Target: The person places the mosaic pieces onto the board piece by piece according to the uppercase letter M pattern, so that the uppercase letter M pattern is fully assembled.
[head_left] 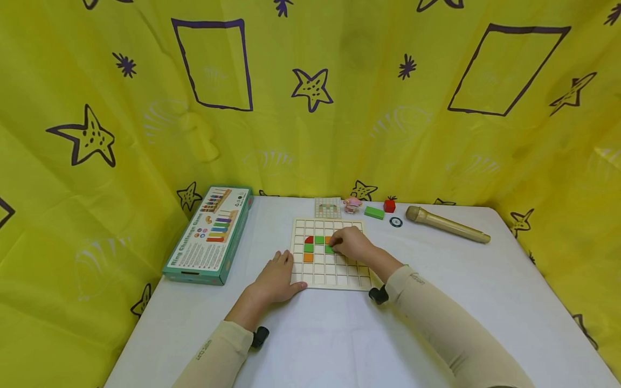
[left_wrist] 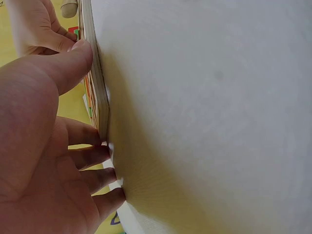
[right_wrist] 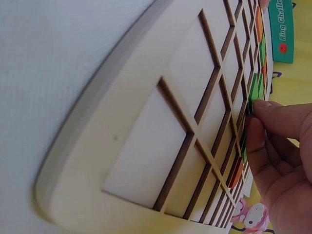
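A pale wooden grid board (head_left: 331, 270) lies on the white table. Set in its cells are a red tile (head_left: 309, 240) with a rounded corner, a green tile (head_left: 318, 240) beside it, another green tile (head_left: 308, 248) below the red one, and an orange tile (head_left: 308, 258) under that. My right hand (head_left: 355, 245) pinches a green tile (right_wrist: 254, 92) between thumb and forefinger, right at the board's surface. It partly hides an orange tile (head_left: 328, 240). My left hand (head_left: 275, 279) rests at the board's left side, fingers extended, thumb against the near edge.
A pattern card (head_left: 328, 209) lies behind the board. To its right are a pink figurine (head_left: 352, 205), a green block (head_left: 374, 213), a red cube (head_left: 390, 206), a round chip (head_left: 395, 222) and a wooden microphone (head_left: 448, 224). A Ring Challenge Game box (head_left: 213, 237) lies left.
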`<state>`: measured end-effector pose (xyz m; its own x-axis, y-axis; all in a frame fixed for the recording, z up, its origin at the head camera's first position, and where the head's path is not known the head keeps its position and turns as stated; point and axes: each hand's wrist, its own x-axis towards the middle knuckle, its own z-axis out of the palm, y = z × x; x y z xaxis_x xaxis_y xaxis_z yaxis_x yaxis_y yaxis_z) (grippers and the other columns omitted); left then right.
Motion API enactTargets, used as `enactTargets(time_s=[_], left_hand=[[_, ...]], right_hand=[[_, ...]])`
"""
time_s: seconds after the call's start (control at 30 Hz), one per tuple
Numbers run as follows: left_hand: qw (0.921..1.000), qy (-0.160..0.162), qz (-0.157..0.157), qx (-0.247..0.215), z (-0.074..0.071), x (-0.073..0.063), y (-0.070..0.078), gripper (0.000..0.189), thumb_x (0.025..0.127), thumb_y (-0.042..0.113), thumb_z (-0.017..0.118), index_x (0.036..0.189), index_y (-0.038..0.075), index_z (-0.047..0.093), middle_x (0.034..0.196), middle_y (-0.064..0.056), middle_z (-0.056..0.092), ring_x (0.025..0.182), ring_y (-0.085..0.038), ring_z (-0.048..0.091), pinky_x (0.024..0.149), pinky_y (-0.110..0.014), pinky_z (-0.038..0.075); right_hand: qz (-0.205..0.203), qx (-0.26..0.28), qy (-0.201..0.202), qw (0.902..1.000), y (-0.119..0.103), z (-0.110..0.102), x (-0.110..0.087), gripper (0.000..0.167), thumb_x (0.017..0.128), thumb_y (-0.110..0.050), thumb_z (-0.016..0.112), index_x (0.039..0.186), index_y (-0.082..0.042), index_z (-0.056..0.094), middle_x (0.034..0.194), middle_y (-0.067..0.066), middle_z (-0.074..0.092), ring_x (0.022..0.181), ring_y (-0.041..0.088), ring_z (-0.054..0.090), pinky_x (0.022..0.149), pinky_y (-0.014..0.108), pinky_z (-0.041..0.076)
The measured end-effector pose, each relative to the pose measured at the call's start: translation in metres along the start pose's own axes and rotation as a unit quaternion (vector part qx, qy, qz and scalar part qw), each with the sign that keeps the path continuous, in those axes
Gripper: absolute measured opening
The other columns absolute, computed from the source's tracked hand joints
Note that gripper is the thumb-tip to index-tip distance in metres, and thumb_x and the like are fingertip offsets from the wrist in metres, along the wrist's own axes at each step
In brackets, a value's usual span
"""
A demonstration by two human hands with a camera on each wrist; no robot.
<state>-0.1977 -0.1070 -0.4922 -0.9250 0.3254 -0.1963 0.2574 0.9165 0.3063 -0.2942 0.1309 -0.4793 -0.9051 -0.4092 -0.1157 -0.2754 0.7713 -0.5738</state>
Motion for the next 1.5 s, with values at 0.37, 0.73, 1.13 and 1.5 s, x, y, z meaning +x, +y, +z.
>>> enactTargets(time_s=[0.37, 0.73, 1.13, 1.5], left_hand=[[1.0, -0.001, -0.007, 0.0, 0.002, 0.002, 0.0, 0.091, 0.096, 0.053, 0.063, 0.153, -0.01, 0.029, 0.161, -0.023, 0.026, 0.15, -0.041, 0.02, 0.119, -0.051, 0.025], [0.9999, -0.006, -0.007, 0.011, 0.003, 0.003, 0.0, 0.091, 0.096, 0.053, 0.061, 0.154, -0.01, 0.027, 0.162, -0.024, 0.025, 0.15, -0.041, 0.019, 0.12, -0.05, 0.024], [1.0, -0.005, -0.008, 0.003, 0.002, 0.0, 0.002, 0.091, 0.096, 0.051, 0.062, 0.153, -0.01, 0.028, 0.161, -0.024, 0.025, 0.15, -0.041, 0.018, 0.12, -0.051, 0.023], [1.0, -0.002, -0.006, 0.006, 0.003, 0.001, 0.001, 0.092, 0.096, 0.053, 0.062, 0.154, -0.01, 0.028, 0.162, -0.024, 0.025, 0.15, -0.041, 0.018, 0.12, -0.051, 0.023]], right_hand=[[-0.008, 0.041, 0.01, 0.9991, 0.014, -0.008, -0.013, 0.013, 0.094, -0.011, 0.072, 0.105, -0.012, 0.078, 0.1, -0.001, 0.071, 0.093, 0.018, 0.06, 0.088, 0.037, 0.053], [0.005, 0.047, 0.025, 0.9986, 0.025, -0.025, -0.033, 0.012, 0.094, -0.012, 0.072, 0.105, -0.01, 0.078, 0.102, 0.002, 0.07, 0.088, 0.019, 0.058, 0.077, 0.034, 0.051], [0.026, 0.031, 0.036, 0.9985, 0.049, -0.042, -0.06, 0.008, 0.094, -0.012, 0.072, 0.1, -0.012, 0.078, 0.097, 0.002, 0.068, 0.083, 0.021, 0.056, 0.072, 0.033, 0.049], [0.055, 0.032, 0.035, 0.9974, 0.069, -0.057, -0.086, 0.014, 0.093, -0.013, 0.072, 0.105, -0.007, 0.077, 0.096, 0.005, 0.068, 0.078, 0.02, 0.056, 0.066, 0.031, 0.049]])
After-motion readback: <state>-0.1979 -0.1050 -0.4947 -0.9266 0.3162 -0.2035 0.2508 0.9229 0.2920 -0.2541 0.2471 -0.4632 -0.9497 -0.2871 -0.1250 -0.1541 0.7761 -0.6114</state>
